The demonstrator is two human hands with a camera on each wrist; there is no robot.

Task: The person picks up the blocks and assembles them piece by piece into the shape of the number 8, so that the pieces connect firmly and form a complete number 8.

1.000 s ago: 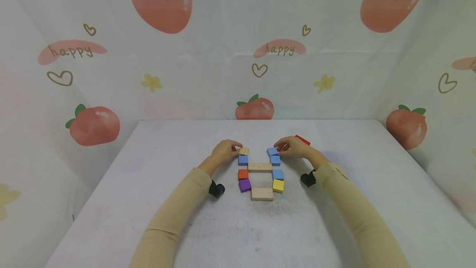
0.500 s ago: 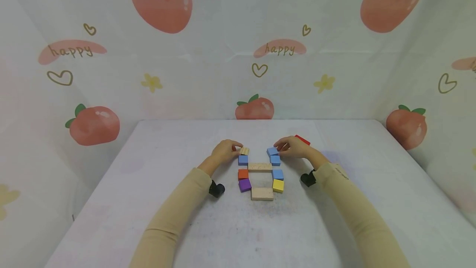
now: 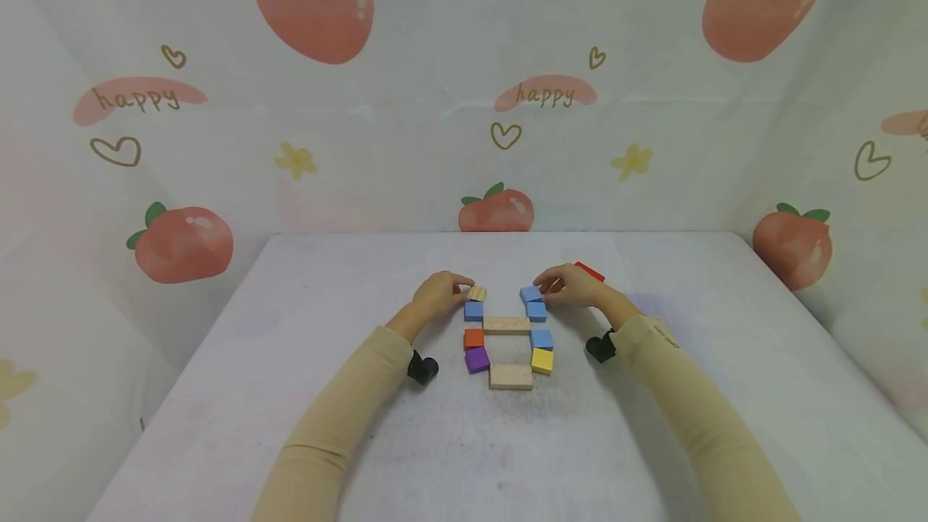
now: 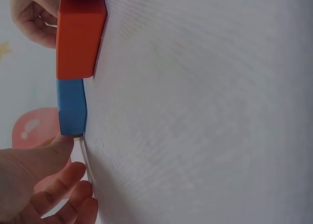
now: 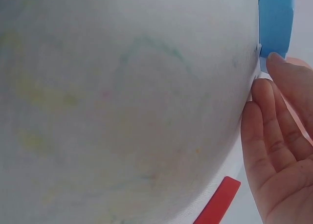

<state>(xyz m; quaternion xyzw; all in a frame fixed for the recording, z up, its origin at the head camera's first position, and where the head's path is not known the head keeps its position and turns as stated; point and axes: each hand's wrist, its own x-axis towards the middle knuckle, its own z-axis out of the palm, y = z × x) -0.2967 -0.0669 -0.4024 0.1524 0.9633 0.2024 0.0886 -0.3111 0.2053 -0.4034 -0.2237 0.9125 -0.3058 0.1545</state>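
Observation:
My left hand (image 3: pixel 438 294) pinches a small striped wooden block (image 3: pixel 477 293) at the far left end of the block outline, just behind a blue block (image 3: pixel 474 312). Opposite it, my right hand (image 3: pixel 573 286) pinches a light blue block (image 3: pixel 531 295), set a little askew behind another light blue block (image 3: pixel 536 312). In the left wrist view the striped block is mostly hidden beyond the blue block (image 4: pixel 72 106), at the thumb (image 4: pixel 61 148). The right wrist view shows the thumb (image 5: pixel 281 65) at the low blue edge, other fingers relaxed beside it.
A long wooden block (image 3: pixel 507 326) bridges the two columns. Nearer lie orange (image 3: pixel 474 338), purple (image 3: pixel 477 360), light blue (image 3: pixel 540 339) and yellow (image 3: pixel 542 361) blocks, with a wooden block (image 3: pixel 511 377) in front. A red block (image 3: pixel 590 271) lies behind my right hand.
My left fingers and the striped block have shifted very slightly to the right. The right hand and the other blocks look the same.

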